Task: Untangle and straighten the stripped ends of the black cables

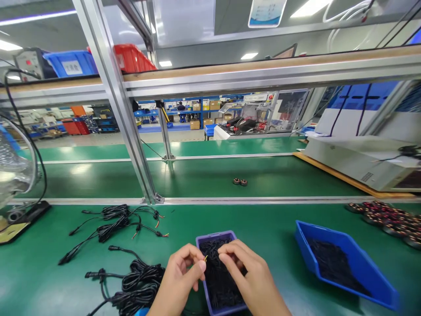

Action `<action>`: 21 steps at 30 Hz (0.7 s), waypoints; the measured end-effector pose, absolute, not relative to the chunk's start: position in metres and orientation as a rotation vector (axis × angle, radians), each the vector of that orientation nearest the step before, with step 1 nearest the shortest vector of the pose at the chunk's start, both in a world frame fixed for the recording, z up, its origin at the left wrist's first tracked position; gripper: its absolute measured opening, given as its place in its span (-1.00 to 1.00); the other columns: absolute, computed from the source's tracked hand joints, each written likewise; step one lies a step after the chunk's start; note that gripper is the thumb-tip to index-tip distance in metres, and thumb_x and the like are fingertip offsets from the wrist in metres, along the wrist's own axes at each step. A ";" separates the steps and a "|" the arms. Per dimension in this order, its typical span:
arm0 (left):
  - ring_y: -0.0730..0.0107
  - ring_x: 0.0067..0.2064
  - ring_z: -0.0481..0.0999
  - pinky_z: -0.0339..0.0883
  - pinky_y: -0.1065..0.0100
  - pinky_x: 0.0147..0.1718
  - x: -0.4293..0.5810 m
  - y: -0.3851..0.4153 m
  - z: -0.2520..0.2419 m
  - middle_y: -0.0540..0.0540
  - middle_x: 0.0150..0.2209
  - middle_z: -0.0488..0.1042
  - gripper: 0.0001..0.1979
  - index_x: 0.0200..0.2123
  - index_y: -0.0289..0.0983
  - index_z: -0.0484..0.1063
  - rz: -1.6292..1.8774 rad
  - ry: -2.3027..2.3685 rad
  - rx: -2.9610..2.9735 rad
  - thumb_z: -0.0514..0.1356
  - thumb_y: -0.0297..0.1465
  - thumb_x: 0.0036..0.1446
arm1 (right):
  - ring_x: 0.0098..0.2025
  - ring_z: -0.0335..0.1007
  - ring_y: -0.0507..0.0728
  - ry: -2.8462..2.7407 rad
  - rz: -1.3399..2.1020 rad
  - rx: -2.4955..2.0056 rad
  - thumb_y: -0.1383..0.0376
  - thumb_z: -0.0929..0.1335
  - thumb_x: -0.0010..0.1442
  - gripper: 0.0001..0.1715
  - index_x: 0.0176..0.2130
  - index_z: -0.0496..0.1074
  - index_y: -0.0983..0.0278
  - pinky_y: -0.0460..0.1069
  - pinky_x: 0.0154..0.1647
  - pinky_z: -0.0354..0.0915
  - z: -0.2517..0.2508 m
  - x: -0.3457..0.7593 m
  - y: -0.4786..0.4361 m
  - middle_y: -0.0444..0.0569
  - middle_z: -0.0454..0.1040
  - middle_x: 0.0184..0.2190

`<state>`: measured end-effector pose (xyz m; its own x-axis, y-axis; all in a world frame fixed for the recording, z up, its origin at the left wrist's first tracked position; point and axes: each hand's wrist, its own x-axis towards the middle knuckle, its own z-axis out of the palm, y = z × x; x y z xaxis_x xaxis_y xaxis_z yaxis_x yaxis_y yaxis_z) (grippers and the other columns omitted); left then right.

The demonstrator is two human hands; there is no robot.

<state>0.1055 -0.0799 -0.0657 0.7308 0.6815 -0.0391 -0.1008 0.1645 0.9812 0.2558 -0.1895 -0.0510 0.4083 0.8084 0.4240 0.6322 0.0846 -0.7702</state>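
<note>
My left hand [184, 272] pinches the thin yellow end of a wire [205, 259] between thumb and fingertips. Just to its right, my right hand [245, 267] has its thumb and forefinger pressed together; whatever they grip is too small to make out. Both hands are above a purple bin [210, 303] full of small black pieces. Beside my left wrist lies a bundle of coiled black cables [140, 281] with connectors on their ends. More black cables [115, 221] with bare coloured wire ends lie farther back on the left.
A blue bin [378, 285] with black pieces stands at the right. Several round copper-wound parts [391, 219] lie behind it, and two more [240, 181] beyond the metal rail. An aluminium post [121, 109] rises at the left; a grey box [355, 158] stands back right.
</note>
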 end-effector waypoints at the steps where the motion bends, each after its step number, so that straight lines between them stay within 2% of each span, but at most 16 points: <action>1: 0.47 -0.46 0.34 0.18 0.56 -0.60 0.105 -0.079 -0.066 0.05 -0.53 0.30 -0.60 -0.40 -0.29 0.44 0.570 0.537 1.308 0.36 -0.05 0.06 | -0.38 0.45 0.11 -1.246 0.283 -1.590 0.10 0.25 0.41 -0.61 -0.36 0.48 0.19 -0.08 -0.40 0.35 -0.048 0.253 -0.190 -0.08 0.49 -0.41; 7: 0.48 -0.44 0.33 0.19 0.54 -0.58 0.102 -0.079 -0.072 0.04 -0.45 0.28 -0.65 -0.39 -0.28 0.46 0.500 0.476 1.375 0.35 -0.10 0.10 | -0.45 0.34 0.05 -1.066 0.602 -1.460 0.02 0.33 0.34 -0.64 -0.31 0.51 0.21 -0.15 -0.55 0.26 -0.045 0.240 -0.192 -0.08 0.46 -0.35; 16: 0.45 -0.41 0.39 0.23 0.52 -0.55 0.102 -0.080 -0.068 0.02 -0.41 0.30 -0.65 -0.39 -0.29 0.47 0.470 0.467 1.386 0.35 -0.10 0.09 | -0.42 0.36 0.08 -1.018 0.573 -1.449 -0.05 0.35 0.30 -0.58 -0.34 0.53 0.21 -0.13 -0.47 0.30 -0.042 0.238 -0.193 -0.07 0.46 -0.38; 21: 0.48 -0.46 0.36 0.18 0.54 -0.59 0.104 -0.087 -0.063 0.04 -0.46 0.28 -0.59 -0.43 -0.30 0.45 0.531 0.507 1.315 0.38 -0.05 0.04 | -0.47 0.30 0.06 -0.965 0.601 -1.445 -0.02 0.38 0.28 -0.62 -0.34 0.54 0.20 -0.14 -0.54 0.24 -0.042 0.236 -0.193 -0.09 0.44 -0.40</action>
<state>0.1038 -0.0870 -0.0632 0.7775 0.6271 -0.0478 -0.0771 0.1704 0.9824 0.2360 -0.1928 -0.0419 0.5167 0.8367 0.1816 0.2062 0.0842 -0.9749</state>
